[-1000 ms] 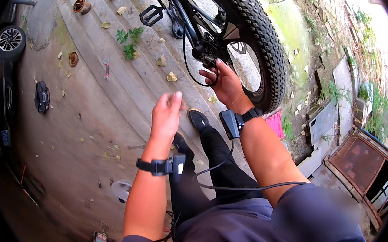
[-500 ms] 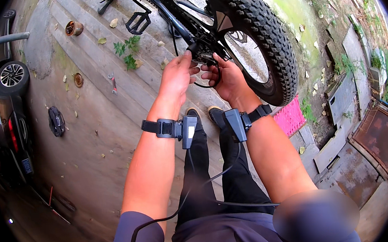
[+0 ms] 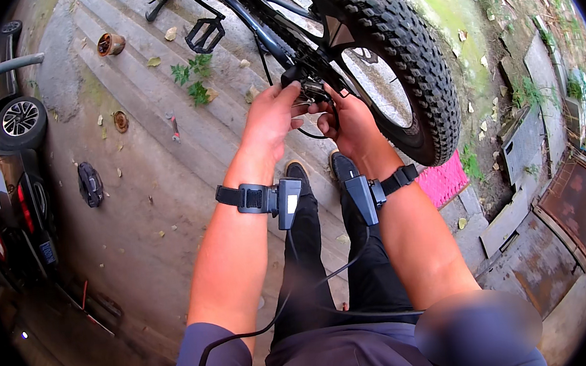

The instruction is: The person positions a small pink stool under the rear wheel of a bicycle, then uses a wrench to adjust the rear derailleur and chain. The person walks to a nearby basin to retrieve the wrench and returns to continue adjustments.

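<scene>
A bicycle with a dark blue frame (image 3: 253, 24) and a fat knobby tyre (image 3: 392, 39) fills the upper middle. At its rear hub sits the black rear derailleur (image 3: 313, 88), partly hidden by my fingers. From the left, my left hand (image 3: 271, 120) closes thumb and fingers on the derailleur's lower part. My right hand (image 3: 353, 115) grips it from the other side, fingers curled. Their fingertips nearly meet around a small metal part too blurred to name. A thin black cable (image 3: 311, 136) loops below the hands. One black pedal (image 3: 205, 36) hangs to the left.
Shallow concrete steps (image 3: 150, 91) run diagonally underfoot. A wrench (image 3: 174, 127) with a red handle, a rusty can (image 3: 110, 44) and a black bag (image 3: 90, 185) lie leftward, before a parked car (image 3: 11, 189). A pink mat (image 3: 442, 180) and scrap boards (image 3: 523, 143) lie right.
My right fingers have curled in more, and my left fingertips have come closer to them at the derailleur. The whole view has shifted slightly. The bicycle stays in place.
</scene>
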`<action>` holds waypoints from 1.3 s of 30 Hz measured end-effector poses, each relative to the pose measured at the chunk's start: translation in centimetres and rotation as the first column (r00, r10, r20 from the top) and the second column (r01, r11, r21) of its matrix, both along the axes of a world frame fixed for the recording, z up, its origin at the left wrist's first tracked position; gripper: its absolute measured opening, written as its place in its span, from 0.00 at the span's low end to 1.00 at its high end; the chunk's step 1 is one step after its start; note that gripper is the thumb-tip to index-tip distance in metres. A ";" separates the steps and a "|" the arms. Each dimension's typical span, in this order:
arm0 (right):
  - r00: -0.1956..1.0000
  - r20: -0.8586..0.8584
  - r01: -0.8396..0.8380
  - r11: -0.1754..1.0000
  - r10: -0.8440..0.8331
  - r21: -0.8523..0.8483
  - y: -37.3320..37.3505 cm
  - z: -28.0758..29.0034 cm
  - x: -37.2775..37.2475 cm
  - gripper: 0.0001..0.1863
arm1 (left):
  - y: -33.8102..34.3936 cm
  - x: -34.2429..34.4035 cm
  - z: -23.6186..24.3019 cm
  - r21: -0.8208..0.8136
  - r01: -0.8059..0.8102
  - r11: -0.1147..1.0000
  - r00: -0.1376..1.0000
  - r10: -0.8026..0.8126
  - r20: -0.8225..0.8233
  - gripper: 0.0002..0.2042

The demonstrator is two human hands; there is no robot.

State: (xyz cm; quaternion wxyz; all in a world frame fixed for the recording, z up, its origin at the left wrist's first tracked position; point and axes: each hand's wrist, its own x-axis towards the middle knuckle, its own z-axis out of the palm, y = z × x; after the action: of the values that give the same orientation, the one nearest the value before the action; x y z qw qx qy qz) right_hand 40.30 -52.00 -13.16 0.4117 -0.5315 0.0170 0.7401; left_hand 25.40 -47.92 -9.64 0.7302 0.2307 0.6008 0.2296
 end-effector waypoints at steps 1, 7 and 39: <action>1.000 -0.016 -0.003 1.000 0.003 0.004 -0.1 -0.3 0.1 0.11 | -0.1 0.0 -0.1 0.008 0.004 1.000 1.000 -0.004 0.003 0.11; 0.993 -0.113 -0.022 0.990 0.038 0.140 -1.0 -1.2 1.2 0.09 | -0.4 0.2 -0.3 0.009 -0.015 1.000 1.000 0.015 0.020 0.10; 0.989 -0.126 0.115 0.944 -0.079 0.309 -1.9 -0.8 0.4 0.12 | -0.9 3.4 0.5 0.041 -0.229 0.973 0.971 0.225 0.085 0.10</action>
State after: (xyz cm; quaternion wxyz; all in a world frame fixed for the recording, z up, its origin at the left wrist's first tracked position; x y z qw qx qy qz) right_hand 40.73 -53.94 -13.92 0.5259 -0.4150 -0.0522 0.7406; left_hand 28.81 -48.78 -9.16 0.7164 0.1695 0.5877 0.3358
